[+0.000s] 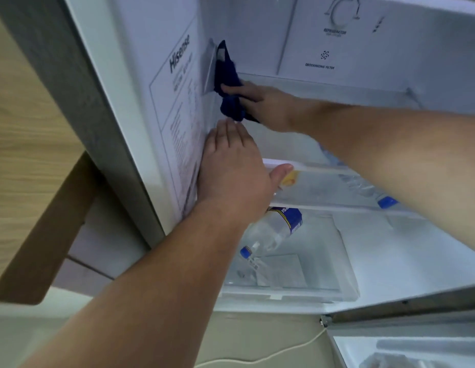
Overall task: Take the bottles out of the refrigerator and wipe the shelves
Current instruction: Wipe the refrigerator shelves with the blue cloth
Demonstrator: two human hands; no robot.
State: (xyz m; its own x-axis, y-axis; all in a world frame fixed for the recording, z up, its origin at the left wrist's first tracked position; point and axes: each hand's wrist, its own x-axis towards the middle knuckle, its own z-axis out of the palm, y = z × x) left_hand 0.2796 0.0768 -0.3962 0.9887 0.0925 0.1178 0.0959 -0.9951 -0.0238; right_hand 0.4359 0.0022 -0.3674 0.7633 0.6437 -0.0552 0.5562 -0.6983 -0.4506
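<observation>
Inside an open refrigerator (337, 235), a person's right hand (268, 107) is gripping a dark blue cloth (228, 86) and pressing it against the left inner wall, at the far left end of the upper glass shelf (337, 88). The left hand (231, 168) is lying flat and empty on that wall just below the cloth, fingers straight, thumb touching the middle shelf's front edge. One clear bottle (270, 232) with a blue cap is lying on its side below that shelf.
</observation>
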